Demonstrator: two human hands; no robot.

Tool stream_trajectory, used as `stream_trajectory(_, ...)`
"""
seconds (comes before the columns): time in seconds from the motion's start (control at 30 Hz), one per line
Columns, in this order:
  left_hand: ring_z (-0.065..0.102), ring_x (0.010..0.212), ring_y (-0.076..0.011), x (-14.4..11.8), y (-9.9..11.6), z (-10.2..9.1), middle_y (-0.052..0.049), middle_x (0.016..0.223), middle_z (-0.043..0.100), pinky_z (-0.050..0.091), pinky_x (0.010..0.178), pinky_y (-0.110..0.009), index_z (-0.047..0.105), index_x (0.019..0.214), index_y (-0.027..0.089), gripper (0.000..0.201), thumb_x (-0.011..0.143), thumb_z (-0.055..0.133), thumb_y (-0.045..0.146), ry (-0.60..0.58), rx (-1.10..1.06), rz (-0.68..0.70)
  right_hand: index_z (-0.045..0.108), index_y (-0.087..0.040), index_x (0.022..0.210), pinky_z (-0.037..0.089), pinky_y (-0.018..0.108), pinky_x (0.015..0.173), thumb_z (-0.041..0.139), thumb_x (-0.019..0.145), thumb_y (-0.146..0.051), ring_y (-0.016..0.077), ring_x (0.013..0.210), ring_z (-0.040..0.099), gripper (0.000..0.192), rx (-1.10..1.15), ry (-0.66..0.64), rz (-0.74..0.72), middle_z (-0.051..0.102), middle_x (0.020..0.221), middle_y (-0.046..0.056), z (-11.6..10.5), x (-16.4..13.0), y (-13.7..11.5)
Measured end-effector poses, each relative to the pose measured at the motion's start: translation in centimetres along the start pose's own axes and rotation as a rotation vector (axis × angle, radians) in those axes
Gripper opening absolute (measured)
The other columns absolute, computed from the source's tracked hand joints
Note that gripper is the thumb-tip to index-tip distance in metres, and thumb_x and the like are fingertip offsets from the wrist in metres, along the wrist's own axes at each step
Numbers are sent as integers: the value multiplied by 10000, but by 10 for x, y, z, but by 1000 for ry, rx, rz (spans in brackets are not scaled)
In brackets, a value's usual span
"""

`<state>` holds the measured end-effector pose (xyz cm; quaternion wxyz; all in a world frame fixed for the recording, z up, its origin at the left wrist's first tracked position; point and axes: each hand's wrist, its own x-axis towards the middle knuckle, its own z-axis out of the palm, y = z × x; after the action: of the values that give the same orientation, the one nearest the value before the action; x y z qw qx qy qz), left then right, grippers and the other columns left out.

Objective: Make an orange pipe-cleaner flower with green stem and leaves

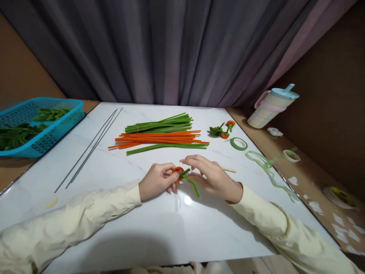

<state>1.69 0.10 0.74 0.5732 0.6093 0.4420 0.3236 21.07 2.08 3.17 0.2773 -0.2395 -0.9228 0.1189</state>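
Hands [185, 177] pinch an orange coil [178, 170] with green stem [191, 183].

Two bare hands, left hand [159, 179] and right hand [212, 177], without rings, watch or gloves. Long cream-coloured sleeves [85, 213] of soft, slightly creased cloth on both arms, loose along the forearm, ending in plain narrow cuffs at the wrists.

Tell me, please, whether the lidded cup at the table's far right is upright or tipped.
Tipped: the lidded cup leans against the wall, lid end raised.
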Motion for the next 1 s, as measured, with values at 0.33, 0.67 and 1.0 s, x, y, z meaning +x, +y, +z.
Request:
stream_trajectory(0.33,649,734,-201,6,6,-12,-120,958,645,552,652,-353,556,1078,115,355,807,518,341,-183,-412,-97,541,-159,820,427,221,588,441,883,-113,113,643,527,127,236,100,60,592,728,39,5,0,3)
stream_trajectory(0.67,658,722,-195,7,4,-6,-61,815,623,553,550,-277,544,985,121,351,701,696,259,-236,-385,-105,565,-167,846,435,218,591,528,858,-222,110,669,542,68,369,51,256,610,782,26,-3,5,5)
stream_trajectory(1.0,628,503,-132,0,-2,0,9,530,594,534,525,-227,577,863,114,163,762,606,239,-257,-39,-23,630,-163,888,462,295,760,587,819,-192,134,814,537,87,490,-153,162,558,904,58,-16,10,-6)
